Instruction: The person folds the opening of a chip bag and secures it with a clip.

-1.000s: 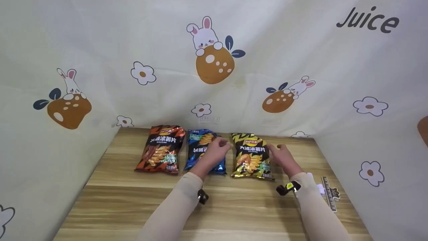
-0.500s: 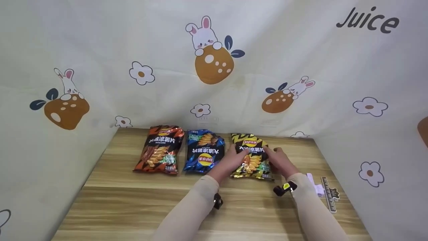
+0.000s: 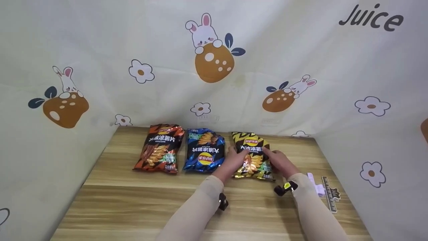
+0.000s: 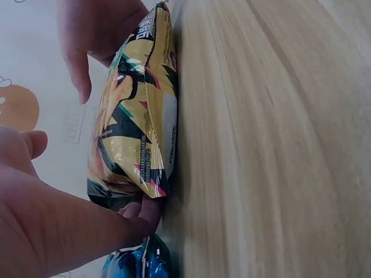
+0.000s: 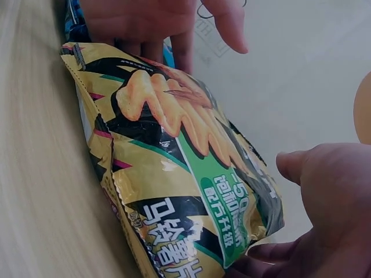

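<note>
A yellow-and-black bag of potato chips lies flat on the wooden table, rightmost in a row. My left hand is at its left side; in the left wrist view the fingertips reach the bag's lower edge, partly hidden by it, while the thumb is raised clear. On the opposite side my right hand touches the bag with its fingers, and its thumb stands off the wrapper in the right wrist view. A blue chip bag lies left of the left hand, with an orange-red chip bag beyond it.
Against the table's right side lie a lilac clip and a ruler-like clip with a dark ornament, close to the right forearm. A patterned cloth with rabbits and flowers hangs round the back and sides of the wooden table.
My left hand has left the blue bag and moved right to the yellow bag. The right hand has shifted slightly inward against that bag's right side. Both hands barely moved over the last half second.
</note>
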`<state>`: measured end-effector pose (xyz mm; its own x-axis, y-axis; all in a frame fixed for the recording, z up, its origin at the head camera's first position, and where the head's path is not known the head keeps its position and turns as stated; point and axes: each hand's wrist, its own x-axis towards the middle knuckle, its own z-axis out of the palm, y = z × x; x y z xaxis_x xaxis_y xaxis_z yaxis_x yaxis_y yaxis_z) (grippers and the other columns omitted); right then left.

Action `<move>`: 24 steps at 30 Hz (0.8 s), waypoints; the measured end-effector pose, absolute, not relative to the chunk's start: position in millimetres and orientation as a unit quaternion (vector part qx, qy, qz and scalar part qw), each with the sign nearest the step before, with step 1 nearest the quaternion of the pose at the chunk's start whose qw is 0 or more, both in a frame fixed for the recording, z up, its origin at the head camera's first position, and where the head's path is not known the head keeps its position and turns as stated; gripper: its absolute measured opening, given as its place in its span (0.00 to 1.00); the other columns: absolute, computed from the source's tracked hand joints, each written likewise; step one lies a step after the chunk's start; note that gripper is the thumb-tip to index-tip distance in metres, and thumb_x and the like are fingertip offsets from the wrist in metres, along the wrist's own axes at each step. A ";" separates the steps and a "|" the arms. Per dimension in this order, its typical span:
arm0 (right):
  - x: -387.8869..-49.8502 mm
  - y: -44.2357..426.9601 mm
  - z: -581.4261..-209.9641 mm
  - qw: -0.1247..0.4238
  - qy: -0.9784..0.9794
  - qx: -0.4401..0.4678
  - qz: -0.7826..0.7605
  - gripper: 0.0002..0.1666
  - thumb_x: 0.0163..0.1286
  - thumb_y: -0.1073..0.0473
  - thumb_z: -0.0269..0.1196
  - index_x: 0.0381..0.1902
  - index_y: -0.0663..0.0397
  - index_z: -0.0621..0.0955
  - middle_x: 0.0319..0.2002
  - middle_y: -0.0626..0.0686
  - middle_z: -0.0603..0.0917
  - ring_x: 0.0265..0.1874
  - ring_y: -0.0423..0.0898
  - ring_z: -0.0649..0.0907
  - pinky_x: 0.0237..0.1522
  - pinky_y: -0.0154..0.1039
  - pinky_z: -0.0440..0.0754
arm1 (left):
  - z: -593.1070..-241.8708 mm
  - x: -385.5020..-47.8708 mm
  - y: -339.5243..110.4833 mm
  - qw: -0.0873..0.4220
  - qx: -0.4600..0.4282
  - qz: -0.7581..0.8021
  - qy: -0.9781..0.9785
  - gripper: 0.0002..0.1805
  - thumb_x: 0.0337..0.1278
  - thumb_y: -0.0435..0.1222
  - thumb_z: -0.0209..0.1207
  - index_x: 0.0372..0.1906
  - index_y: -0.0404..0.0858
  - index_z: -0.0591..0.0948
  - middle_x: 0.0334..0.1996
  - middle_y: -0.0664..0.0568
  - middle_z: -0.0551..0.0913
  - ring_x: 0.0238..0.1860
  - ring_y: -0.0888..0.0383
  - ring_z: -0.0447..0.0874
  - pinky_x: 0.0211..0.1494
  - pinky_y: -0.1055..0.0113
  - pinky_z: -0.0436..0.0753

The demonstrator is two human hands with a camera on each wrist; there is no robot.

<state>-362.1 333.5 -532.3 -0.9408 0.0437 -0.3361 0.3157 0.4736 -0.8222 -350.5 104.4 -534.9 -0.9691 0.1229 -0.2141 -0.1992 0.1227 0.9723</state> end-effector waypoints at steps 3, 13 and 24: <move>-362.2 330.8 -535.4 0.137 0.834 0.114 -0.522 0.59 0.81 0.24 0.56 0.80 0.75 0.65 0.64 0.67 0.81 0.57 0.55 0.85 0.63 0.48 0.85 | -536.6 -351.0 104.2 0.124 -0.033 0.668 0.733 0.52 0.78 0.55 0.61 0.88 0.29 0.52 0.86 0.32 0.57 0.86 0.38 0.55 0.88 0.48 0.58; -355.7 319.8 -554.6 0.125 0.715 0.106 -0.680 0.55 0.74 0.27 0.69 0.80 0.59 0.68 0.58 0.60 0.87 0.51 0.53 0.90 0.56 0.47 0.89 | -547.3 -346.2 105.7 0.139 -0.041 0.715 0.684 0.54 0.72 0.52 0.69 0.88 0.31 0.56 0.84 0.32 0.62 0.78 0.36 0.72 0.80 0.45 0.73; -345.3 312.4 -563.3 0.109 0.670 0.067 -0.731 0.46 0.78 0.37 0.70 0.80 0.55 0.68 0.63 0.66 0.84 0.53 0.57 0.89 0.58 0.52 0.89 | -554.8 -346.5 107.1 0.100 0.006 0.707 0.700 0.47 0.66 0.51 0.74 0.80 0.32 0.68 0.73 0.38 0.77 0.73 0.42 0.77 0.79 0.48 0.75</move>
